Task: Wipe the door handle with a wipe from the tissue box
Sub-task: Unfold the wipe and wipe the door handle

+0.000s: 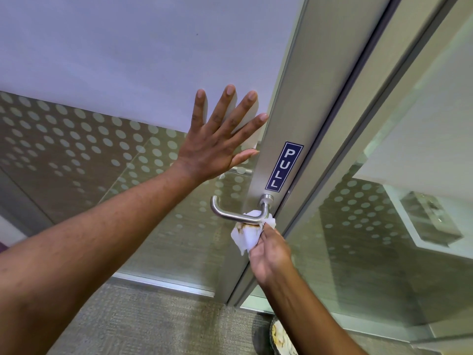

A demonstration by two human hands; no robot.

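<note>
Our left hand (217, 139): spread flat on door glass (128, 60) | right hand (271, 252): pinches stained wipe (247, 237) under handle (238, 213), beside frame edge (294, 98)

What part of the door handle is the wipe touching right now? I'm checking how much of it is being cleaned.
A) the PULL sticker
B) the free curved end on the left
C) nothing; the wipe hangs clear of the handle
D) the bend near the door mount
D: the wipe, pinched in the right hand, is pressed under the door handle at the bend by its mount, while the left curved end is bare.
</note>
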